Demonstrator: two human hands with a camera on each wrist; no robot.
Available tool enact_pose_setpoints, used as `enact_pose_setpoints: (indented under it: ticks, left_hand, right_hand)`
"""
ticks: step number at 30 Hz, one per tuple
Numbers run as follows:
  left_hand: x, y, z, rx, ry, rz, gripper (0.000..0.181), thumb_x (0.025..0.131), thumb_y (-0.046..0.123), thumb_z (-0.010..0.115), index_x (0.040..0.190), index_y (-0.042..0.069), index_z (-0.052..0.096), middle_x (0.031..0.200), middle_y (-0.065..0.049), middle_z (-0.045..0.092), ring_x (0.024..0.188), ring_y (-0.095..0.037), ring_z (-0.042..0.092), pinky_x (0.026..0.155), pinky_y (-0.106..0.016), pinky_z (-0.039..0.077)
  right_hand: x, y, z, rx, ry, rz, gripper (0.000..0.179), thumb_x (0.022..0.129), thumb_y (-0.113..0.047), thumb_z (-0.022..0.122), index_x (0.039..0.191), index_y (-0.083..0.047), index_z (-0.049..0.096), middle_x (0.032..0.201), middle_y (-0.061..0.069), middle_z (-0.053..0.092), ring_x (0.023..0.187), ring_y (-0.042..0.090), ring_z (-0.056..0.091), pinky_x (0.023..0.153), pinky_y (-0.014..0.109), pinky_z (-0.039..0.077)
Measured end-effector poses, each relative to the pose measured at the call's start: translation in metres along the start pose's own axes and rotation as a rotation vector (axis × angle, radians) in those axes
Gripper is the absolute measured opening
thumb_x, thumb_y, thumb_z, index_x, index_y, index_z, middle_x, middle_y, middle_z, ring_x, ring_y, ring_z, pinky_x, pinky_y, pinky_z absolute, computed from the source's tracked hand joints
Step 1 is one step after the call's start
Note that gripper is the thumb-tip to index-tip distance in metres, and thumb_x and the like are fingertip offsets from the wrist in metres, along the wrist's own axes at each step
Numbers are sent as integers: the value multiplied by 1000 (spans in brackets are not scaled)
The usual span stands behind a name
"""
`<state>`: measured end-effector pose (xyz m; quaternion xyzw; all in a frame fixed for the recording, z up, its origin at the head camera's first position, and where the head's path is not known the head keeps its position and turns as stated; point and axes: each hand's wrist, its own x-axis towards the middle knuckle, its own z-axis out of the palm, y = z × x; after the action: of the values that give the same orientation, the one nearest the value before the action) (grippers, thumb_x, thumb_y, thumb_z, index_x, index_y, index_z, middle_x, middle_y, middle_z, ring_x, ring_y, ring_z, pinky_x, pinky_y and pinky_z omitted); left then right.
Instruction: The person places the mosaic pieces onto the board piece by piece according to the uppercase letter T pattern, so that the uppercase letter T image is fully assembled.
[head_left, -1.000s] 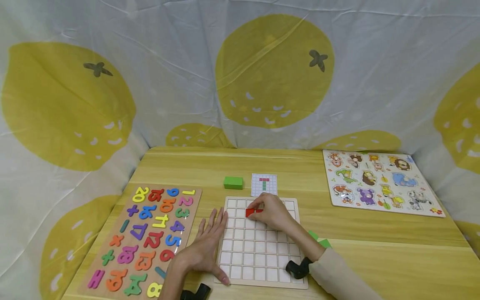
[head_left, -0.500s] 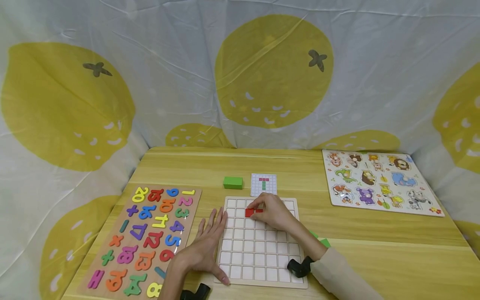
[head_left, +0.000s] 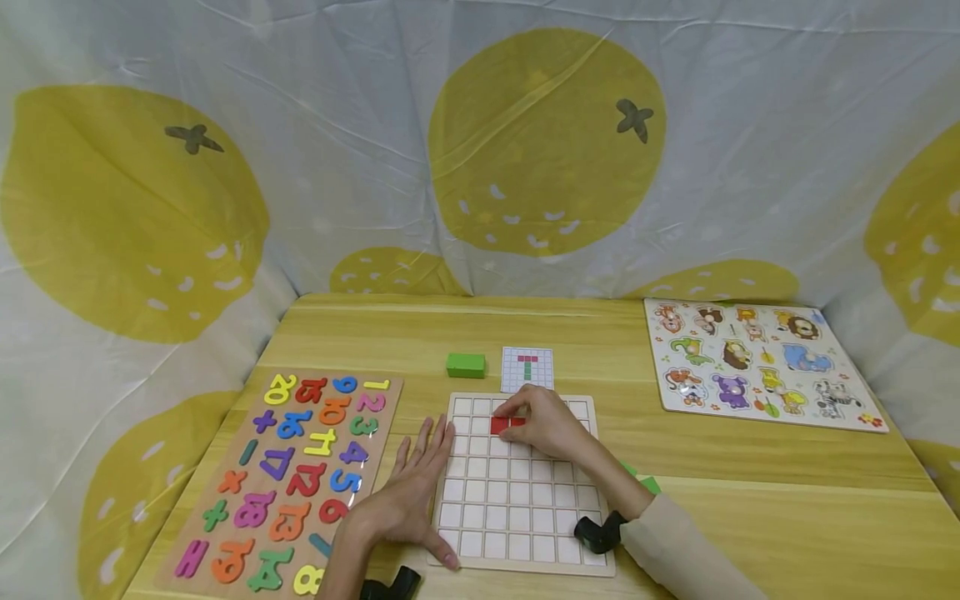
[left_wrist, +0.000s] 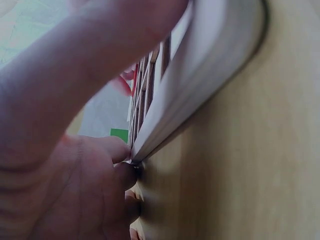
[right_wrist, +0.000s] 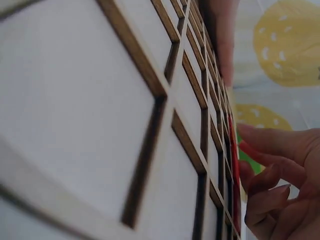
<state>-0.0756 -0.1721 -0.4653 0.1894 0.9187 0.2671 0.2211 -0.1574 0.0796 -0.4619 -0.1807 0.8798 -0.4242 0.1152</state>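
Observation:
A wooden board (head_left: 519, 521) with a grid of white squares lies in front of me. My left hand (head_left: 411, 498) rests along its left side, fingers spread and thumb at the near left corner. In the left wrist view, fingertips touch the board's edge (left_wrist: 185, 95). My right hand (head_left: 551, 425) reaches over the upper rows, thumb and forefinger pinching a red square tile (head_left: 517, 422) at the grid. Directly left of that tile, another red tile (head_left: 498, 426) sits in a cell. The right fingers partly cover the tiles. The right wrist view shows red tiles (right_wrist: 234, 165) low in the grid.
Beyond the board lie a green block (head_left: 466, 365) and a pattern card (head_left: 527, 369) showing a red and green T. Green pieces (head_left: 649, 486) are partly behind the right forearm. A number puzzle (head_left: 300, 475) is left, an animal puzzle (head_left: 765, 367) far right.
The pinched red tile now looks more level with the red tile beside it. Both hands have stayed almost still.

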Motion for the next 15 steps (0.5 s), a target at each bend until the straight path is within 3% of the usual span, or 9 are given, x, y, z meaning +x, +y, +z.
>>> enact_pose_setpoints:
  ticks: [7,15]
  left_hand:
    - [0,2,-2,-5,4,-2,168,46,55,102,166,8,-6,173,-10,-19,160,-36,-20,128,-65,-10]
    - [-1,3,-2,0,2,-5,168,46,54,102,165,8,-7,173,-10,-20,160,-35,-20,128,-64,-11]
  right_hand:
    - [-15,8,-36,54,-56,-21,32,89,-14,81,119,-6,77,108,13,69,67,14,49,58,22,44]
    - [-58,43,-88,39,-47,20,38,92,-23,79,126,-8,72,118,13,71,70,12,50,56,21,40]
